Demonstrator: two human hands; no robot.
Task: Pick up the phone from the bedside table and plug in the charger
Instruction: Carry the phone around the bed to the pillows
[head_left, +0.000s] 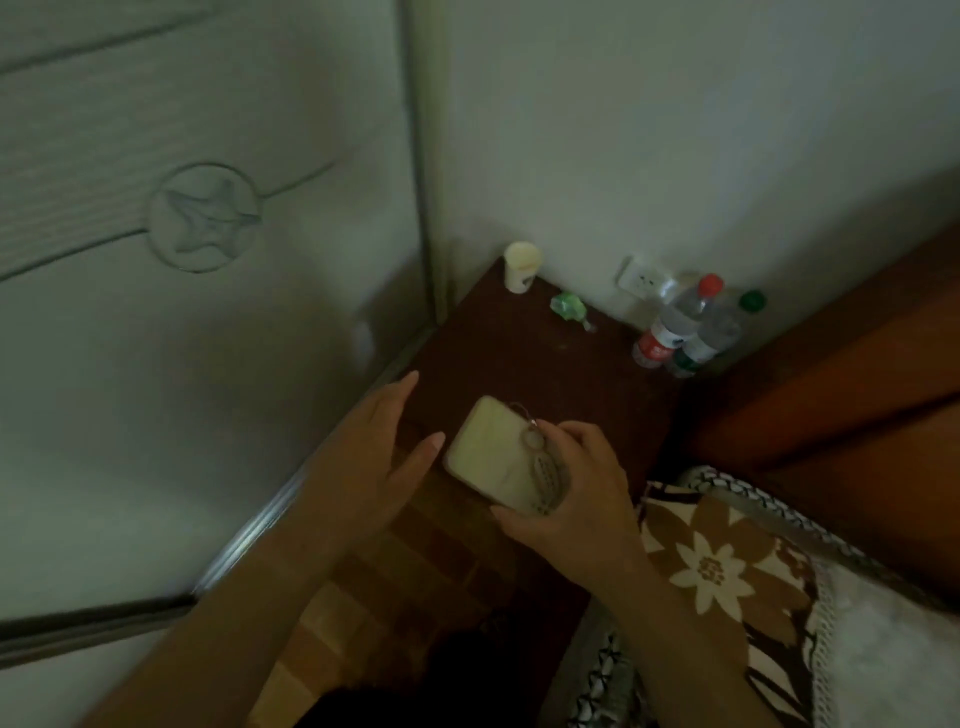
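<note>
A phone (491, 451) in a pale cream case, back side up, sits above the near part of the dark brown bedside table (524, 353). My right hand (576, 483) grips its right edge and near corner; a ring and charm strap hang by my fingers. My left hand (374, 441) hovers just left of the phone, fingers spread, thumb tip almost touching the case. A white wall socket (640, 278) is on the wall behind the table. No charger cable or plug is visible.
A pale cup (521, 266) stands at the table's far corner, a small green object (567, 307) beside it. Two plastic bottles (688, 327) stand at the far right in front of the socket. A white wardrobe door (197, 260) is left; a floral blanket (727, 571) is right.
</note>
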